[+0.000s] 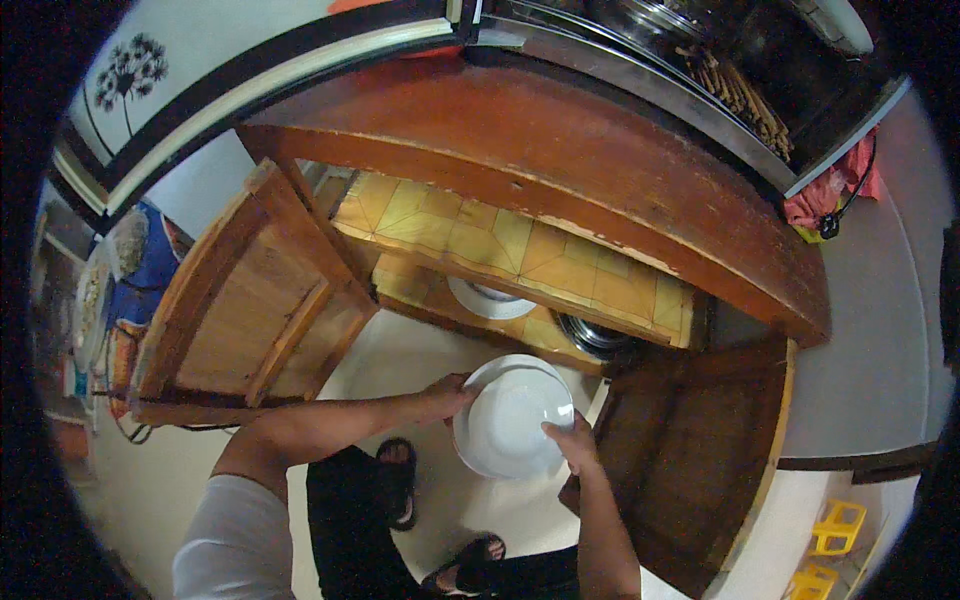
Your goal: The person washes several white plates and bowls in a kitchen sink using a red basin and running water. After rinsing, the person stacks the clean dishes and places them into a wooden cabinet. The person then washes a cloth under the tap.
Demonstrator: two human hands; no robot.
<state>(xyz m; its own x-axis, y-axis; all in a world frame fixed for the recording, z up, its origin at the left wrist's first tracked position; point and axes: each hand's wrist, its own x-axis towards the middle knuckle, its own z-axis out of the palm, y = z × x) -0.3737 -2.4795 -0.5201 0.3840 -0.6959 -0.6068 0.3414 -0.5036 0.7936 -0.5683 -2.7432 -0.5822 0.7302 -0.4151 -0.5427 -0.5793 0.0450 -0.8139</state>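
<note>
White plates (514, 420), at least two overlapping, are held level in front of the open wooden cabinet. My left hand (451, 397) grips their left rim, its fingers partly hidden beneath. On the right rim, my right hand (574, 442) has its thumb on top, with the other fingers hidden or tucked at the edge. Inside the cabinet, white dishware (491, 298) sits on the lower shelf, left of shiny metal pots or bowls (596, 335). The upper shelf (480, 232) has a yellow-brown patterned covering and partly hides both.
The left cabinet door (232, 300) and right cabinet door (690, 442) stand open on either side. Above is the cabinet's reddish wooden top (540, 142). Bags (142, 262) lie at far left; yellow plastic stools or racks (836, 529) are at lower right.
</note>
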